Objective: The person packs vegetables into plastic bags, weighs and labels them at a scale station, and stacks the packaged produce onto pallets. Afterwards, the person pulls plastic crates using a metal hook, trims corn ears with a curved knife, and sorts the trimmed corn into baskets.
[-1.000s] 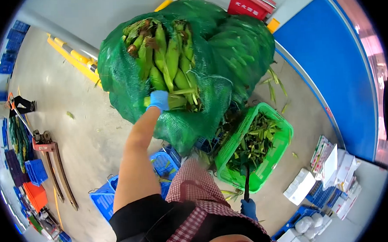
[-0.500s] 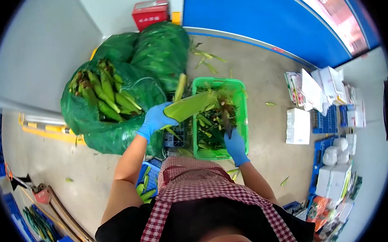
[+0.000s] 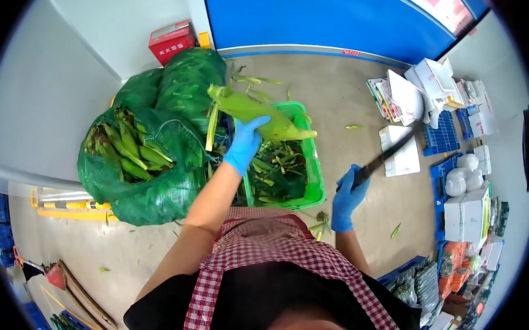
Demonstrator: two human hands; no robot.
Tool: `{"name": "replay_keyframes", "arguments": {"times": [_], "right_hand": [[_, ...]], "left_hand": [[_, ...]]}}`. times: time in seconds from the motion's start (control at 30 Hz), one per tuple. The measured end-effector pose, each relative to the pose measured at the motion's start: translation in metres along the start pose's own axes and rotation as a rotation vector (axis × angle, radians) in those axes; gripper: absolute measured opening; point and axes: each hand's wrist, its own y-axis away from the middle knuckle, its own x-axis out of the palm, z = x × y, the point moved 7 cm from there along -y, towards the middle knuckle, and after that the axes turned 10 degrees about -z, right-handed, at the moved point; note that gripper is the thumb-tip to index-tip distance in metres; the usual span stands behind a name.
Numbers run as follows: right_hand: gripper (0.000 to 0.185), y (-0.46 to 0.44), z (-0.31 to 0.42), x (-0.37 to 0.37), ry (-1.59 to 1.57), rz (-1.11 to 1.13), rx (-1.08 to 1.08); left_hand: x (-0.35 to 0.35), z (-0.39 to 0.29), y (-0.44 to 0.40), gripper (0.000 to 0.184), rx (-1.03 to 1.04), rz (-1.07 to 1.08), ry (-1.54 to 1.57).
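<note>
An ear of corn (image 3: 268,120) in its green husk is gripped in my blue-gloved left hand (image 3: 243,147), over the upper part of a green crate (image 3: 317,177). Trimmed husks and corn ends (image 3: 279,167) lie inside that crate. My right hand (image 3: 349,201), also gloved in blue, is closed around the handle of a long dark knife (image 3: 389,152). The blade points up and away to the right, apart from the corn. Left of my left hand, an opened green mesh bag (image 3: 184,148) holds several unhusked ears (image 3: 128,147).
More full mesh bags (image 3: 193,79) stand behind, beside a red box (image 3: 172,42). A blue panel (image 3: 323,21) borders the far floor. Foam boxes (image 3: 400,159) and blue pallets (image 3: 441,136) line the right side. Husk scraps (image 3: 255,80) litter the floor.
The corn has swung level, its narrow end now pointing right. My right hand has lifted out of the crate and moved right with the knife. The view has shifted slightly.
</note>
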Motion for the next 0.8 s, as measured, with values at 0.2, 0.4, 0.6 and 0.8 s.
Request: {"name": "replay_keyframes", "arguments": {"times": [0.2,0.4,0.6,0.8], "right_hand": [[0.032,0.081,-0.162,-0.006,1.074,0.783,0.018],[0.029,0.072,-0.232,-0.027,1.144,0.825,0.212],[0.013,0.081,-0.02,0.114,0.303,0.46,0.109],[0.017,0.122,-0.097,0.128,0.238,0.413,0.028]], "left_hand": [[-0.047,0.059,-0.005,0.053,0.169,-0.211,-0.109],[-0.199,0.046,0.059,0.042,0.059,-0.61,0.278],[-0.197,0.025,0.041,0.037,-0.136,-0.456,0.663],[-0.147,0.0,0.003,0.044,-0.119,-0.32,0.812]]}}
